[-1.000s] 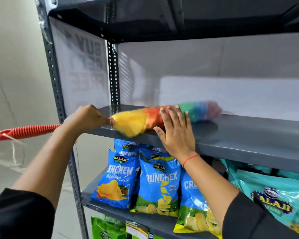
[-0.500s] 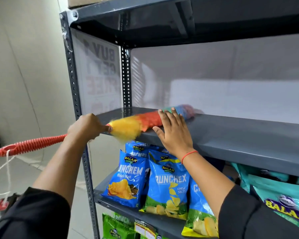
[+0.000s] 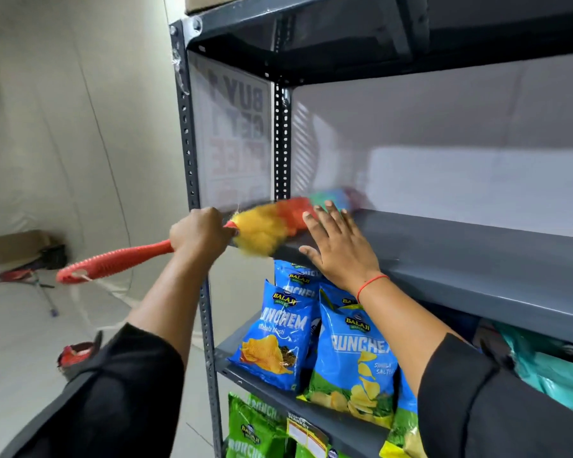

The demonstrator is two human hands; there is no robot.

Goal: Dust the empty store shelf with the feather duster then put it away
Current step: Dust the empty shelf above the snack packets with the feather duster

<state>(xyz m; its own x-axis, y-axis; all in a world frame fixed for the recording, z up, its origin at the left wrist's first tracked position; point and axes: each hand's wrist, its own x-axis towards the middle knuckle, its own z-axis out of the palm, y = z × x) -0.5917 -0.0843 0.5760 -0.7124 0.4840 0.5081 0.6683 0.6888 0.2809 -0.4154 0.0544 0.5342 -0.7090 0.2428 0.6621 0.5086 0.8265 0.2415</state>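
- Hands were both up at the grey shelf (image 3: 477, 259).
- The left hand (image 3: 201, 234) was closed tight around the red handle of the feather duster (image 3: 262, 226).
- The handle stuck out past the left side of the shelf, over the floor, with a white string hanging from its end.
- The fluffy head, yellow then red then green and blue, lay across the left end of the shelf, with its far tip near the white back wall. It looked blurry.
- The right hand (image 3: 339, 251) held nothing. It was open and flat, fingers spread, resting on the front edge of the shelf.
- That hand sat in front of the duster and hid part of the red and green fluff.
- A grey post with holes (image 3: 281, 143) stood just behind the fluffy head, at the back corner.
- A paper sign (image 3: 234, 137) covered the left side of the rack, with its letters showing backwards.
- Blue chip bags (image 3: 278, 332) stood on the shelf below, under the right arm.
- Green chip bags (image 3: 255, 431) sat lower still.
- A brown box (image 3: 17, 244) lay far off on the floor by the wall.
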